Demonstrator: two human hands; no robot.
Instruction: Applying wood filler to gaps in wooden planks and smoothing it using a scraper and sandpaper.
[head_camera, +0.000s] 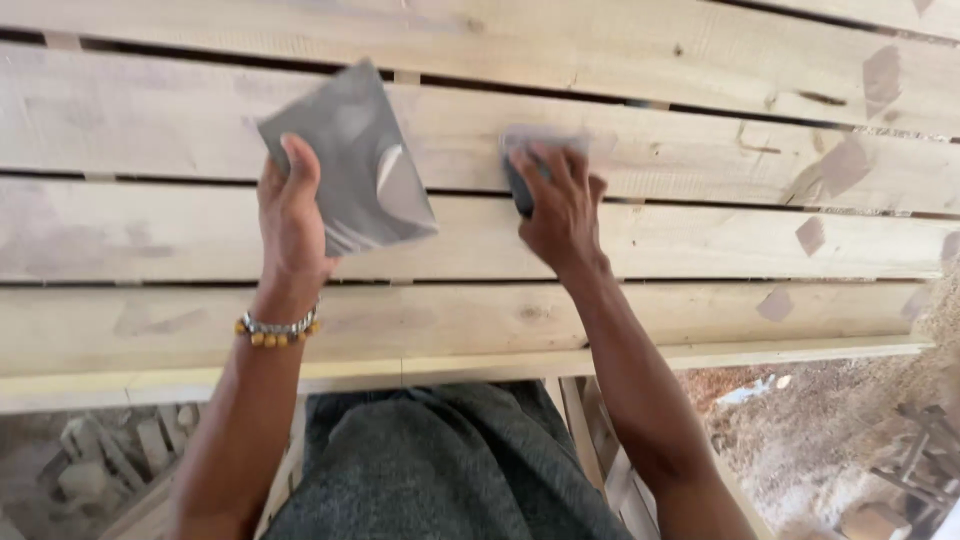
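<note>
Right hand hides most of sanding pad; edges blurred.

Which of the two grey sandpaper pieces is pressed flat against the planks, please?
The small piece under the right hand, pressed on a plank. The larger sheet is held up by the left hand, one corner curling.

1. Slatted wooden surface: broad bare boards are left free to the right of the right hand, as far as the frame edge.
2. Gaps between boards: narrow dark slots are seen; too thin for hands to be passed through.
3. Grey sheet: held up by the left hand, the boards behind it are covered.
4. Space between the two hands: open board is shown, unobstructed.
5. Front edge rail: open ground lies below.
</note>
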